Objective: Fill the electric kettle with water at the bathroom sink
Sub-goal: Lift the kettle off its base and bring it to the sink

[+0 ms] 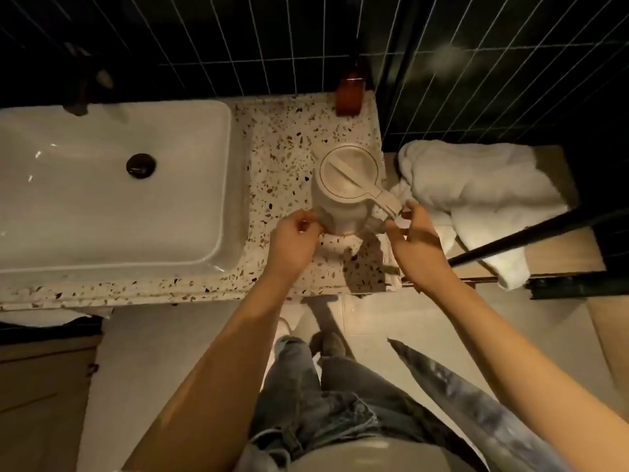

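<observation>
At the centre of the frame, my one electric kettle (343,189) stands upright with its lid closed on the speckled counter (282,137), right of the single white sink (112,185). Its handle points toward lower right, straight at my right hand (417,240), which is the nearer one to it: fingers spread open, tips just beside the handle, gripping nothing. My left hand (296,240) is loosely curled against the kettle's lower left side; whether it has a real hold I cannot tell. One white towel (476,195) lies at right, and one brown bottle (350,95) stands at the wall.
</observation>
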The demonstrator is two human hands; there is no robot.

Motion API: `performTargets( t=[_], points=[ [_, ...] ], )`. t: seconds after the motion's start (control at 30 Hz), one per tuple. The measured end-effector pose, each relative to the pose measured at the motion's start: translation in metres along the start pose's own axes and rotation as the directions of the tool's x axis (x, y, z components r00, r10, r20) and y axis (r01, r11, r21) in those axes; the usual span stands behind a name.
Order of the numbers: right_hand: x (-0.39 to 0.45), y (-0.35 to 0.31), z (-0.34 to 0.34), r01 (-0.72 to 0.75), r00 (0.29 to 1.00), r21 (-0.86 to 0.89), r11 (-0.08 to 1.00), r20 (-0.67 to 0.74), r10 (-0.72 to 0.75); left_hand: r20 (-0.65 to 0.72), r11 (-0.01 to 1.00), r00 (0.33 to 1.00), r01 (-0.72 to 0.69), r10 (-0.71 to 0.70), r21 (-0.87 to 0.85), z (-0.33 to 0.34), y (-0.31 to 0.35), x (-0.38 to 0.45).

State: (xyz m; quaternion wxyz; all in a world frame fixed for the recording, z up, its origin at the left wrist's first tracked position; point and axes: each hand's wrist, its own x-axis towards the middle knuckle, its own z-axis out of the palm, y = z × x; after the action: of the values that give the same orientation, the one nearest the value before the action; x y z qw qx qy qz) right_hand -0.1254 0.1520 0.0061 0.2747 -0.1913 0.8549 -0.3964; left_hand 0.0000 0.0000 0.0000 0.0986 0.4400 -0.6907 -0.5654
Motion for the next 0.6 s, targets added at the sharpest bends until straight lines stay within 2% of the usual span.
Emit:
performTargets(
  t=[0.17,0.23,0.43,0.6],
  points=[
    [0.043,0.003,0.011,-0.083,0.996,-0.208,0.975,-0.037,0.077,0.003,0.999,1.000,0.002,-0.002,-0.047,-0.004,0.022,0.051],
    [0.054,0.004,0.015,-0.100,0.995,-0.224,0.970,-0.033,0.095,0.020,1.000,1.000,0.017,-0.017,-0.022,-0.003,0.028,0.071],
    [0.068,-0.004,0.021,-0.205,0.977,-0.118,0.972,-0.087,0.196,0.297,0.990,0.950,0.123,-0.098,-0.066,0.001,0.030,0.120],
    [0.066,0.001,0.025,-0.249,0.963,-0.097,0.964,-0.130,0.235,0.492,0.999,0.870,0.045,-0.035,-0.008,0.002,0.023,0.132]
  ],
)
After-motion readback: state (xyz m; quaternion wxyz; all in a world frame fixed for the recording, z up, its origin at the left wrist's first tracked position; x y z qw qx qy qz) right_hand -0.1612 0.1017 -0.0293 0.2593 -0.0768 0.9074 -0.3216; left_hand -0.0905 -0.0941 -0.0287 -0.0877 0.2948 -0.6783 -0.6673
